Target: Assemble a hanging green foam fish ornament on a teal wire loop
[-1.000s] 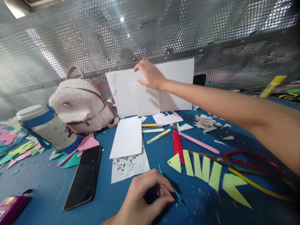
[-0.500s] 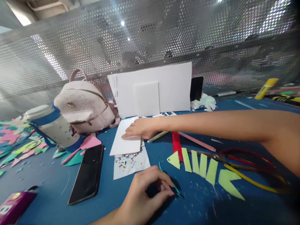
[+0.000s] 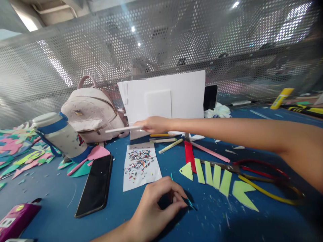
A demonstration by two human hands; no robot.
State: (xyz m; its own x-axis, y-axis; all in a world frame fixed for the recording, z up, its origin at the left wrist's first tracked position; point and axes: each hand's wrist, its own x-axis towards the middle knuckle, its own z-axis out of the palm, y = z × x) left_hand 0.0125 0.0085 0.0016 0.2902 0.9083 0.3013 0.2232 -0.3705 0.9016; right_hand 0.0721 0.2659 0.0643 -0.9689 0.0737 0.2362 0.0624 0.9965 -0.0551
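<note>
My right hand (image 3: 155, 124) reaches across from the right, its fingers closed on the edge of a white board (image 3: 122, 129) raised off the table and seen nearly edge-on. Below it lies a white paper (image 3: 142, 178) covered with small coloured bits. My left hand (image 3: 161, 201) rests on the blue table, fingers curled together around a thin teal strip (image 3: 189, 203) that sticks out past the fingertips. To its right lie green paper pieces, including a triangle (image 3: 187, 170) with a hole and a notched tail piece (image 3: 243, 193).
A black phone (image 3: 95, 186), a bottle (image 3: 62, 136) and a pink backpack (image 3: 93, 112) are at left. Scissors (image 3: 234, 168), a red strip (image 3: 189, 156) and pens (image 3: 171, 146) lie right of centre. A white panel (image 3: 188, 97) stands behind.
My right hand has lifted the white board off the speckled paper, tilting it up and uncovering more bits and pens. My left hand has barely moved.
</note>
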